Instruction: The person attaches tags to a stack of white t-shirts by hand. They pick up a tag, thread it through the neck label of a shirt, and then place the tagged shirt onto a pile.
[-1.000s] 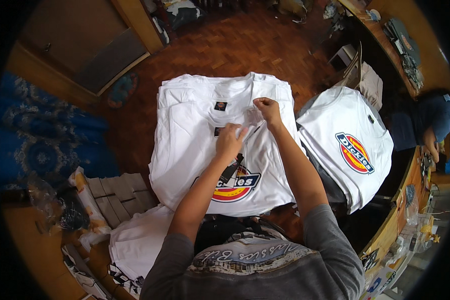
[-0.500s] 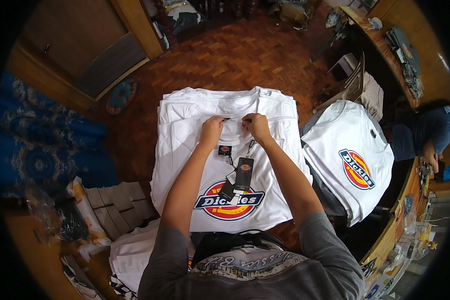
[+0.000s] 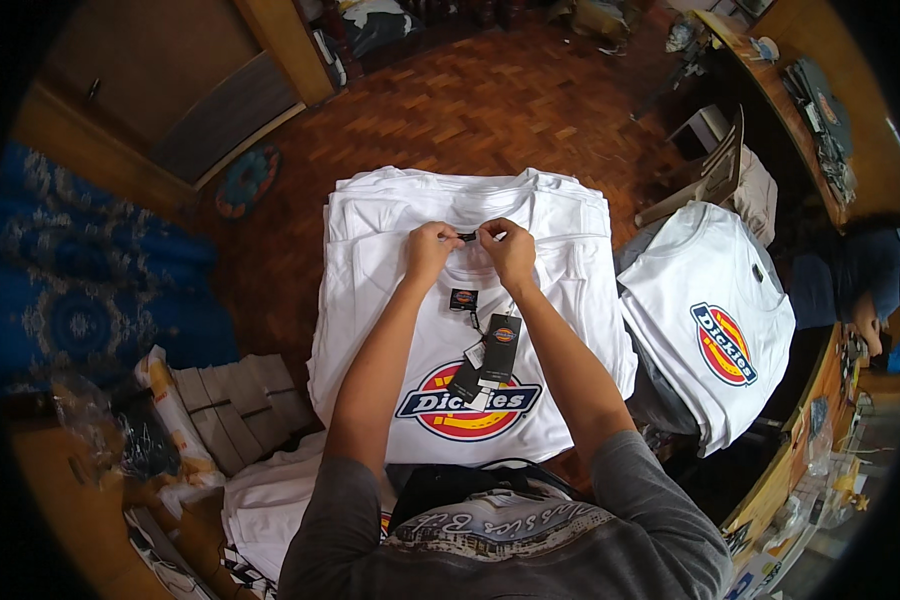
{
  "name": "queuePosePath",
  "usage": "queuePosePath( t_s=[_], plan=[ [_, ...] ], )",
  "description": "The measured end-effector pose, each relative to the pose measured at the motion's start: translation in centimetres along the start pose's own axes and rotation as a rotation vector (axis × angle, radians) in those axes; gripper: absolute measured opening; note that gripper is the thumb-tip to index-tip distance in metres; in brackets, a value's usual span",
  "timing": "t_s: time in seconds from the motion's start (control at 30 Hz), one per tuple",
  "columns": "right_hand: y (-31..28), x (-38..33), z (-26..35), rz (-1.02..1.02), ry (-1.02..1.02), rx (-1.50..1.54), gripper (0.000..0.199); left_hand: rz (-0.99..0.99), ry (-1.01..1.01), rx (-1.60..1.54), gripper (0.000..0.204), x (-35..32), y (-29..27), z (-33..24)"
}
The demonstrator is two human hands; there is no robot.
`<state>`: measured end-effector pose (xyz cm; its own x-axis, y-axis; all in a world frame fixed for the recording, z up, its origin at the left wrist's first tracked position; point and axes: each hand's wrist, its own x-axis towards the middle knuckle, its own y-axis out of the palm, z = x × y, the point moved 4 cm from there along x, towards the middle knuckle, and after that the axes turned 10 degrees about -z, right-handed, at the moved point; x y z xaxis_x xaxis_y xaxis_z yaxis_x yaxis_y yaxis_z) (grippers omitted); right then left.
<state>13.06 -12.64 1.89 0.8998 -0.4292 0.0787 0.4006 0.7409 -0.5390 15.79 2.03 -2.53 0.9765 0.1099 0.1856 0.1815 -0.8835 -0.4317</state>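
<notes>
1. Parquet floor point(image 3: 490, 110) lies beyond my stack of white shirts point(image 3: 370, 290).
2. Both my left hand point(image 3: 432, 250) and right hand point(image 3: 510, 250) pinch the top shirt's collar point(image 3: 467, 237).
3. Hang tags point(image 3: 492, 352) rest on its chest.

Both forearms reach forward, left hand point(image 3: 432, 250) and right hand point(image 3: 508, 248) nearly meeting, each grip apparently pinched closed.

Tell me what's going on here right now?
A person stands over a stack of white T-shirts. Both hands, the left hand and right hand, pinch the collar of the top T-shirt, whose dark hang tags lie on its chest above the printed logo. Another white T-shirt with the same logo lies to the right.
</notes>
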Motion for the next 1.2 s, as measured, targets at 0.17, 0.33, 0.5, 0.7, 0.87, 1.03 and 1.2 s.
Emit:
queuePosePath(
  t_s=[0.17,0.33,0.5,0.7,0.87,1.03,1.2],
  plan=[
    [0.6,-0.5,0.0,-0.066,-0.165,-0.058,0.011,0.058,-0.055,-0.014,0.011,0.2,-0.1,-0.5],
    [1.6,-1.6,-0.1,0.009,-0.300,-0.213,0.013,0.108,-0.065,0.013,0.012,0.3,-0.3,-0.9],
    [1.5,-1.5,-0.6,0.016,-0.071,-0.139,0.016,0.118,-0.004,-0.031,0.012,0.1,-0.4,-1.0],
    [1.8,-1.9,-0.3,0.140,-0.220,-0.216,0.016,0.126,0.016,0.012,0.011,-0.1,-0.5,-1.3],
    [1.9,-1.5,-0.3,0.153,-0.114,-0.239,0.018,0.173,-0.034,-0.028,0.013,-0.1,-0.6,-1.1],
    [3.4,-1.4,-1.7,0.261,-0.066,-0.046,0.021,0.168,-0.218,-0.189,0.011,0.1,-0.1,0.6],
    [3.6,-1.2,-1.1,0.444,-0.112,-0.068,0.021,0.213,-0.300,-0.244,0.009,0.2,0.0,0.3]
  ],
)
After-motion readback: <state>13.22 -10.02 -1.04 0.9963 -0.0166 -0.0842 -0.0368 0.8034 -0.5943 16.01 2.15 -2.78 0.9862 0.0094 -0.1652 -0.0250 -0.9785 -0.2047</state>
